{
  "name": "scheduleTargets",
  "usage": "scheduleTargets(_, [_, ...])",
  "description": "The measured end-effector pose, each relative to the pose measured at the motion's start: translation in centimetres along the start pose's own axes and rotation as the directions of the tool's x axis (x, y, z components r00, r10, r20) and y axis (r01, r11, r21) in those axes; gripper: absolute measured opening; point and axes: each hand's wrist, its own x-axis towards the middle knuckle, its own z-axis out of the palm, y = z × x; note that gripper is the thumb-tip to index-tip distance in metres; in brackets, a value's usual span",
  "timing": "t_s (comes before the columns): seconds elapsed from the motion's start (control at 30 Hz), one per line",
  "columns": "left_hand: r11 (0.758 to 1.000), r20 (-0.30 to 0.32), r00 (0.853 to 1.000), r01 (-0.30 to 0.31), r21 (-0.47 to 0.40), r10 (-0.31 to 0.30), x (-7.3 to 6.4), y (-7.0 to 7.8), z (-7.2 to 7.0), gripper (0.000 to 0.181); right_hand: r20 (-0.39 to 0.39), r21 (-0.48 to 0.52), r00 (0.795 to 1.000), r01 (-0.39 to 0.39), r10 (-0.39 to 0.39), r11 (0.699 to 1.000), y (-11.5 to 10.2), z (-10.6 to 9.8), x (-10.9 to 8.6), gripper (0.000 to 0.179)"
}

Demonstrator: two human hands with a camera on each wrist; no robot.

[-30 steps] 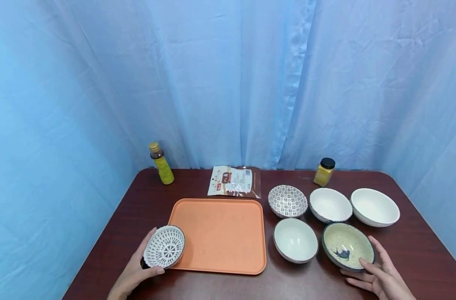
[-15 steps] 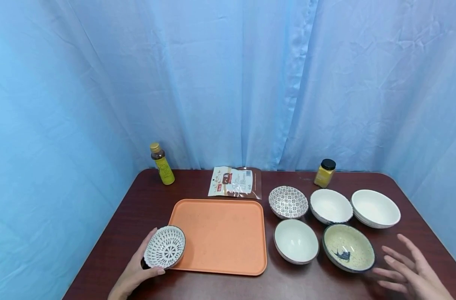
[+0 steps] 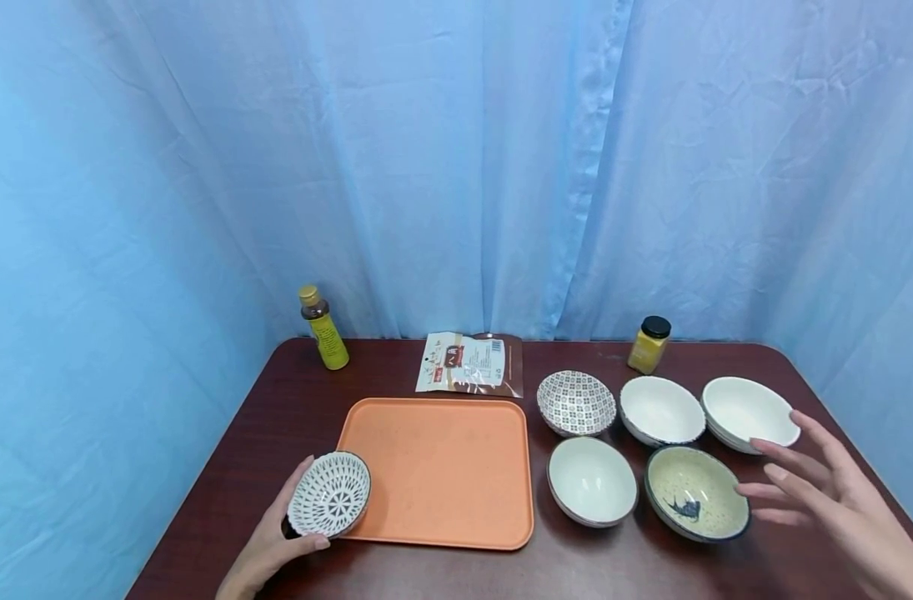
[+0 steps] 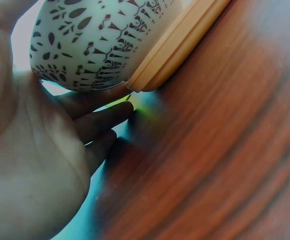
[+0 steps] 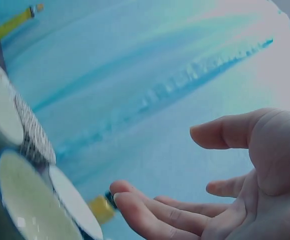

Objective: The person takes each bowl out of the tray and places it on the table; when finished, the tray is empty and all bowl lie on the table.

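My left hand [image 3: 272,537] grips a small white bowl [image 3: 330,493] with a dark leaf-like pattern, thumb on the near side and fingers round the far left. The bowl overlaps the left front corner of the orange tray [image 3: 437,475]; in the left wrist view its patterned outside [image 4: 94,45] comes right up to the tray's rim [image 4: 177,45]. My right hand [image 3: 831,500] holds nothing, its fingers spread. It hovers between the greenish bowl [image 3: 696,492] with a dark blue fish motif and the white bowls [image 3: 752,412] stacked at the far right.
Left of the right hand stand a pale bowl [image 3: 593,482], a dotted bowl [image 3: 576,403] and a white bowl [image 3: 662,410]. A yellow jar [image 3: 649,346], a spice packet [image 3: 471,364] and a green-labelled bottle [image 3: 324,329] line the table's back edge before blue curtains [image 3: 441,167].
The right hand has let go of the greenish bowl, drawn off to the right, then moved forward toward the stacked white bowls. The left hand and its bowl have stayed put.
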Motion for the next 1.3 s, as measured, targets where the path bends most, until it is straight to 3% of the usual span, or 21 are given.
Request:
scheduleTargets(0.2, [1.000, 0.005, 1.000, 0.003, -0.006, -0.003, 0.0, -0.1, 0.0, 0.115, 0.128, 0.084, 0.985, 0.108, -0.118, 0.991, -1.3, 2.6, 2.4, 0.076])
scheduleTargets(0.37, [1.000, 0.006, 1.000, -0.012, -0.015, 0.012, 0.0, -0.3, -0.1, 0.114, 0.178, 0.065, 0.976, 0.117, -0.127, 0.991, -2.6, 6.0, 3.9, 0.072])
scheduleTargets(0.6, [0.999, 0.006, 0.999, -0.037, -0.016, 0.037, 0.0, -0.2, -0.1, 0.113, 0.221, 0.051, 0.973, 0.056, -0.066, 0.997, -3.5, 10.8, 5.5, 0.069])
scheduleTargets(0.97, [0.999, 0.003, 0.999, -0.034, -0.026, 0.035, 0.1, -0.1, 0.0, 0.113, 0.316, 0.072, 0.947, -0.088, 0.061, 0.993, -3.4, 18.0, 7.8, 0.070])
scheduleTargets(1.3, [0.999, 0.004, 0.999, -0.049, -0.018, 0.049, 0.0, -0.2, -0.1, 0.113, 0.414, 0.153, 0.909, -0.130, 0.056, 0.980, -2.6, 22.8, 9.6, 0.075])
